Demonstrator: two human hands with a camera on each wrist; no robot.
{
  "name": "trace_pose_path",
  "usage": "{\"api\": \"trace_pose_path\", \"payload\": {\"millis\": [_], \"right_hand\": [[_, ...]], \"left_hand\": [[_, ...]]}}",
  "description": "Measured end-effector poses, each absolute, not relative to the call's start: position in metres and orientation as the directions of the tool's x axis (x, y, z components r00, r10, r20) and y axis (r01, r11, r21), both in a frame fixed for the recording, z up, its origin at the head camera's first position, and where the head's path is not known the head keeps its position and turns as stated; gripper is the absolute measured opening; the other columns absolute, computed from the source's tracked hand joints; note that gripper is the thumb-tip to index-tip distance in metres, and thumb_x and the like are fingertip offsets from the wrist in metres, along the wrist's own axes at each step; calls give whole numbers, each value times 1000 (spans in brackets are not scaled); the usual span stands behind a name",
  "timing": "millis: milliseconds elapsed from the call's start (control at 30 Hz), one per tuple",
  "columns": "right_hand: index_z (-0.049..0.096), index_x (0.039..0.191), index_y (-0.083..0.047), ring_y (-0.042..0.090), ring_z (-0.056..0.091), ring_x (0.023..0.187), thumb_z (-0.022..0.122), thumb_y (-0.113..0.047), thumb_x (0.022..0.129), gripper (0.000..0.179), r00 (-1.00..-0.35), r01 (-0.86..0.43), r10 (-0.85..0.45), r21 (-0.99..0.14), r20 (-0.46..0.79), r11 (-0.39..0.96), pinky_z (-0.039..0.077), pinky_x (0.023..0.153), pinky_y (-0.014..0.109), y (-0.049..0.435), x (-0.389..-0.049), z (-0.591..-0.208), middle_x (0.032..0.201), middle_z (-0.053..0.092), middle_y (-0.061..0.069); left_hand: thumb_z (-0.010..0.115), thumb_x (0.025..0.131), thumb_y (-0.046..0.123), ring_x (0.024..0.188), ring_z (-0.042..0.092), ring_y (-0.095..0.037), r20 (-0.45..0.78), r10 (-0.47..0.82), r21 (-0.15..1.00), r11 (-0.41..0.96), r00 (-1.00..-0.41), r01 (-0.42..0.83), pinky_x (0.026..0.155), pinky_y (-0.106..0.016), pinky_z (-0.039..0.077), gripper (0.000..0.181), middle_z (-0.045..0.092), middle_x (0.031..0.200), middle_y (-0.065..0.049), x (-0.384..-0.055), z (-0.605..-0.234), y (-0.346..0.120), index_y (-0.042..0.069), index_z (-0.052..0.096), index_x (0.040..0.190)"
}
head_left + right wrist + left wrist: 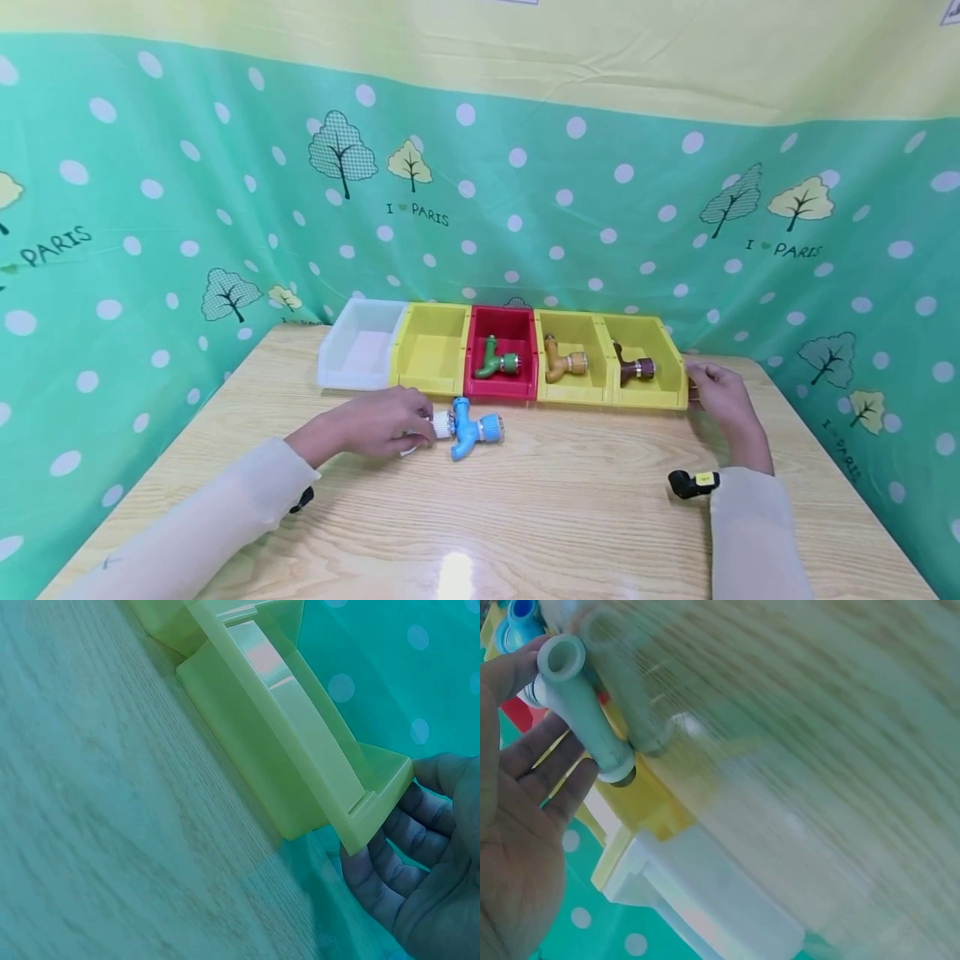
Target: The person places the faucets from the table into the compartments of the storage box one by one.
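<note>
In the head view my left hand (386, 423) grips a white tap (589, 716) low over the table, left of centre. Its body lies between thumb and fingers in the left wrist view. Close to its right is a blue tap (468, 430) on the wood, in front of the red bin (499, 388). My right hand (725, 402) is at the outer side of the rightmost yellow bin (647, 396). Seen from the right wrist, thumb and fingers hold that bin's front corner. The rightmost bin contains a dark brown tap (633, 368).
The bins stand in a row at the table's back. A green tap (495, 360) is in the red one, an orange-brown tap (562, 362) in the yellow bin (573, 324) beside it. Further left are another yellow bin (432, 346) and a white bin (363, 354). A patterned curtain (525, 200) hangs behind.
</note>
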State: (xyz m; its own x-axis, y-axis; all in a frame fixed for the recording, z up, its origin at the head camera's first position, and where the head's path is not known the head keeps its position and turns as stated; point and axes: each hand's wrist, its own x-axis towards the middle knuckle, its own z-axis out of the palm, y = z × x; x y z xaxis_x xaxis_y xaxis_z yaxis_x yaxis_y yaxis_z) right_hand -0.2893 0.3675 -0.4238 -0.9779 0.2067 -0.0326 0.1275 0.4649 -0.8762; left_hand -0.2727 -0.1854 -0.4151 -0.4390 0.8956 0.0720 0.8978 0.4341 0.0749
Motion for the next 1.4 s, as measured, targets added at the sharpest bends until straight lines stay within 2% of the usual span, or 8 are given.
{"api": "trace_pose_path", "payload": {"millis": [333, 633, 833, 1133, 1400], "right_hand": [[47, 145, 10, 7, 62, 91, 35, -43, 111, 64, -977, 139, 211, -872, -42, 469, 60, 79, 29, 367, -290, -424, 136, 53, 28], [42, 148, 10, 22, 61, 107, 33, -42, 111, 65, -974, 158, 217, -868, -59, 471, 60, 80, 28, 367, -289, -424, 139, 51, 29], [42, 149, 9, 31, 58, 114, 33, -42, 111, 65, -975, 150, 215, -869, -52, 471, 59, 78, 25, 367, -289, -425, 140, 50, 29], [47, 146, 9, 16, 61, 100, 35, -43, 110, 63, -978, 133, 207, -870, -36, 474, 59, 76, 25, 368, -289, -427, 136, 53, 28], [47, 145, 8, 22, 60, 107, 34, -43, 111, 63, -975, 145, 217, -872, -46, 467, 60, 78, 26, 367, -289, -425, 138, 51, 27]], "left_hand": [[56, 105, 29, 98, 51, -16, 4, 904, -101, 425, -427, 900, 85, -33, 48, 10, 59, 106, 4, -268, -417, -179, 32, 66, 104], [51, 106, 31, 92, 45, -15, -50, 898, -209, 419, -437, 884, 81, -33, 44, 11, 52, 100, 5, -269, -418, -177, 35, 60, 102], [52, 105, 29, 90, 43, -14, -61, 895, -214, 421, -442, 882, 79, -32, 42, 11, 49, 97, 6, -269, -417, -177, 35, 60, 101], [48, 106, 31, 89, 41, -14, -78, 892, -200, 424, -446, 883, 77, -31, 39, 12, 47, 97, 6, -267, -412, -177, 36, 59, 104], [45, 106, 32, 95, 44, -15, -85, 895, -163, 421, -438, 892, 82, -34, 43, 16, 51, 103, 5, -265, -401, -172, 34, 61, 106]]}}
